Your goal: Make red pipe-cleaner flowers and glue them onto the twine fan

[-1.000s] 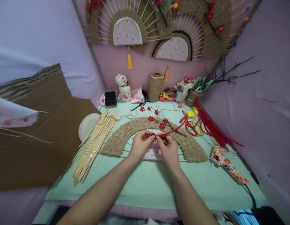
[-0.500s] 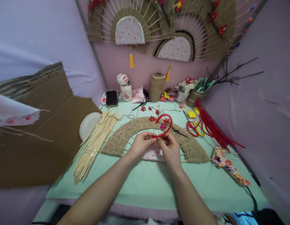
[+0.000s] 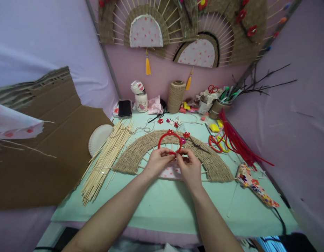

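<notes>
Two bare hands meet over the middle of a pale green cloth-covered table [image 3: 156, 210]. The left hand [image 3: 159, 161] and the right hand [image 3: 189, 162] are close together, thumbs and fingers pinching a red fuzzy craft stem [image 3: 160, 139] that curves up from the fingertips as a rounded loop. Beneath them, midway between the table's left and right edges, lies a broad half-circle fan woven of brown twine [image 3: 134, 154], with small red and magenta flowers on its upper band.

Two containers stand near the table's far right corner. A whitish cup [image 3: 204, 107] holds red-handled scissors [image 3: 213, 89] and crumpled white scraps [image 3: 202, 94]. Just beside it, a brown cylindrical cup [image 3: 216, 111] holds tools with green and white handles [image 3: 225, 93]. Along the far edge, left of a tall spool of brown twine [image 3: 176, 97], stands a white bottle with a pink print [image 3: 141, 102], its contents hidden. Loose red fuzzy stems [image 3: 234, 141] spread along the right edge; pale wooden sticks [image 3: 106, 162] lie bundled near the left edge.
</notes>
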`<state>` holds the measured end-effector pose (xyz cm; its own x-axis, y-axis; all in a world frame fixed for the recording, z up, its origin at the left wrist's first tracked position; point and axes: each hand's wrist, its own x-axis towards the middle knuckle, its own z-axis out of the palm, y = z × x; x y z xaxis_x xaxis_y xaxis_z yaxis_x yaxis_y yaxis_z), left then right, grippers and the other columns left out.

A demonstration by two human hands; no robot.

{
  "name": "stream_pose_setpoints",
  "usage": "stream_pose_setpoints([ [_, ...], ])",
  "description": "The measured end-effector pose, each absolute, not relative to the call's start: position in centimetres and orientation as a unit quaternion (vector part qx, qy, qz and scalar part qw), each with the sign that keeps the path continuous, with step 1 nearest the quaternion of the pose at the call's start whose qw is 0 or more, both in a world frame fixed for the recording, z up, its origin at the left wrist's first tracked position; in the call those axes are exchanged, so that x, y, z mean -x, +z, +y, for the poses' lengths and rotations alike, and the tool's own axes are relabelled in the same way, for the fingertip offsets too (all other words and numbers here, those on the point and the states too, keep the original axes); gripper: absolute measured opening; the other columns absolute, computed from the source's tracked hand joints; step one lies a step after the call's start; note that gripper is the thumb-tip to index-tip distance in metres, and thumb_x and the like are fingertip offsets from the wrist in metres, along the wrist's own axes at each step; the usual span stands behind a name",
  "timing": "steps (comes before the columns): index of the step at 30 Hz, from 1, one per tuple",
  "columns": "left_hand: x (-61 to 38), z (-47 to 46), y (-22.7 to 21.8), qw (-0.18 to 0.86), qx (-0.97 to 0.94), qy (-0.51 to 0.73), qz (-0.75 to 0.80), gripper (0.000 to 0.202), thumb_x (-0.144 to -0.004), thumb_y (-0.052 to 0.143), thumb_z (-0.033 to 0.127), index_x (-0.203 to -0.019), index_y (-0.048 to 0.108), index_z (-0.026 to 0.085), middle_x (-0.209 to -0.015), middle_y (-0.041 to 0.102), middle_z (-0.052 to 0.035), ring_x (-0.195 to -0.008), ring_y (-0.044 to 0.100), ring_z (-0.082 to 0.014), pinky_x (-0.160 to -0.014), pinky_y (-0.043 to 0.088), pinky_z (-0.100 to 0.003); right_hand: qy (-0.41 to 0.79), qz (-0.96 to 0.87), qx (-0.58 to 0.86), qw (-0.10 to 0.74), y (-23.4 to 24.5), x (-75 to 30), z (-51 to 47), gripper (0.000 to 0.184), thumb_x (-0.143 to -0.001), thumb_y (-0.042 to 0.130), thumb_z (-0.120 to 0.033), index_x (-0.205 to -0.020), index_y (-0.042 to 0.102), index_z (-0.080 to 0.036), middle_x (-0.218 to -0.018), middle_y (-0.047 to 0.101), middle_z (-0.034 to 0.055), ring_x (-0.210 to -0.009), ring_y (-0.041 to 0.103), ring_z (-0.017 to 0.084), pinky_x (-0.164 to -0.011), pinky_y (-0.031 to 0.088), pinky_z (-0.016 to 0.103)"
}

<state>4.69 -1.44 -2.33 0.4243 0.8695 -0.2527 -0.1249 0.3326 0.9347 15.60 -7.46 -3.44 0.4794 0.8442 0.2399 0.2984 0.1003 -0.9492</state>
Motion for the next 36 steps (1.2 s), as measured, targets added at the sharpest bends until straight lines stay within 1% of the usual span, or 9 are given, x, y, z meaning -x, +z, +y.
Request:
stream_pose_setpoints([
  [4, -4.7, -1.5, -2.4, 0.683, -0.483, 0.334, 0.435, 0.014, -0.059, 0.074, 0.016, -0.071, 0.067, 0.013, -0.067, 0.067, -0.0029, -0.062, 0.06, -0.0114, -0.061, 0.047, -0.022, 0.173, -0.502, 0.642, 0.552, -3.1, -15.9, -7.8, 0.008, -0.083, 0.057, -0.027, -0.086, 0.06, -0.021, -0.083, 0.064, 0.0024, -0.071, 0.059, 0.016, -0.064, 0.048, 0.028],
  [7, -4.6, -1.5, -2.5, 0.701, -0.477, 0.328, 0.416, 0.015, -0.059, 0.075, 0.017, -0.072, 0.068, 0.013, -0.067, 0.067, -0.0028, -0.061, 0.061, -0.011, -0.06, 0.048, -0.022, 0.118, -0.543, 0.647, 0.522, -2.9, -16.4, -8.0, 0.005, -0.084, 0.055, -0.024, -0.085, 0.059, -0.021, -0.079, 0.063, 0.0013, -0.069, 0.057, 0.015, -0.064, 0.047, 0.028],
  [10, -4.5, -1.6, -2.5, 0.721, -0.464, 0.323, 0.402, 0.016, -0.059, 0.075, 0.019, -0.072, 0.069, 0.012, -0.066, 0.067, -0.0031, -0.057, 0.059, -0.0101, -0.057, 0.047, -0.022, 0.07, -0.591, 0.64, 0.486, -2.5, -17.0, -8.1, 0.007, -0.085, 0.053, -0.022, -0.085, 0.06, -0.021, -0.077, 0.062, 0.0017, -0.068, 0.055, 0.016, -0.064, 0.045, 0.029],
  [13, -4.5, -1.7, -2.4, 0.731, -0.447, 0.316, 0.407, 0.015, -0.058, 0.075, 0.019, -0.072, 0.07, 0.013, -0.065, 0.066, -0.0033, -0.054, 0.056, -0.009, -0.053, 0.045, -0.021, 0.04, -0.643, 0.62, 0.448, -2.1, -17.5, -8.2, 0.012, -0.087, 0.05, -0.02, -0.087, 0.061, -0.021, -0.079, 0.063, 0.0036, -0.073, 0.056, 0.018, -0.068, 0.045, 0.031],
  [19, -4.2, -1.9, -1.6, 0.764, -0.407, 0.311, 0.392, 0.011, -0.059, 0.073, 0.017, -0.069, 0.071, 0.013, -0.065, 0.067, -0.0037, -0.057, 0.056, -0.0082, -0.054, 0.044, -0.019, 0.021, -0.691, 0.586, 0.422, -1.5, -18.3, -8.1, 0.017, -0.088, 0.049, -0.019, -0.09, 0.066, -0.021, -0.085, 0.066, 0.0067, -0.082, 0.058, 0.021, -0.073, 0.047, 0.034],
  [25, -4.2, -1.9, -1.4, 0.786, -0.376, 0.313, 0.377, 0.013, -0.057, 0.075, 0.017, -0.067, 0.07, 0.012, -0.065, 0.066, -0.0038, -0.056, 0.055, -0.0079, -0.054, 0.044, -0.019, 0.019, -0.689, 0.589, 0.422, -1.1, -18.2, -8.2, 0.016, -0.087, 0.051, -0.02, -0.087, 0.067, -0.021, -0.083, 0.066, 0.0063, -0.081, 0.059, 0.021, -0.074, 0.047, 0.035],
  [31, -4.5, -1.9, -1.7, 0.743, -0.438, 0.308, 0.401, 0.015, -0.061, 0.072, 0.021, -0.073, 0.067, 0.013, -0.062, 0.063, -0.0012, -0.055, 0.055, -0.0086, -0.054, 0.044, -0.021, 0.017, -0.657, 0.623, 0.424, -1.8, -18.0, -7.9, 0.013, -0.088, 0.051, -0.023, -0.09, 0.063, -0.02, -0.079, 0.065, 0.0047, -0.074, 0.058, 0.019, -0.068, 0.045, 0.031],
  [33, -4.6, -2.0, -1.9, 0.714, -0.466, 0.319, 0.413, 0.012, -0.063, 0.07, 0.019, -0.073, 0.066, 0.014, -0.065, 0.065, -0.0014, -0.057, 0.057, -0.0095, -0.058, 0.046, -0.022, 0.004, -0.647, 0.638, 0.417, -2.0, -17.8, -7.8, 0.012, -0.087, 0.051, -0.022, -0.088, 0.062, -0.02, -0.077, 0.064, 0.0042, -0.072, 0.057, 0.019, -0.066, 0.044, 0.031],
  [36, -4.7, -2.0, -2.3, 0.641, -0.541, 0.35, 0.417, 0.009, -0.064, 0.066, 0.015, -0.073, 0.067, 0.016, -0.073, 0.068, -0.003, -0.068, 0.062, -0.0132, -0.068, 0.049, -0.025, -0.036, -0.659, 0.655, 0.367, -2.0, -17.3, -7.8, 0.011, -0.086, 0.05, -0.018, -0.081, 0.06, -0.02, -0.075, 0.062, 0.0047, -0.073, 0.055, 0.02, -0.067, 0.042, 0.031],
])
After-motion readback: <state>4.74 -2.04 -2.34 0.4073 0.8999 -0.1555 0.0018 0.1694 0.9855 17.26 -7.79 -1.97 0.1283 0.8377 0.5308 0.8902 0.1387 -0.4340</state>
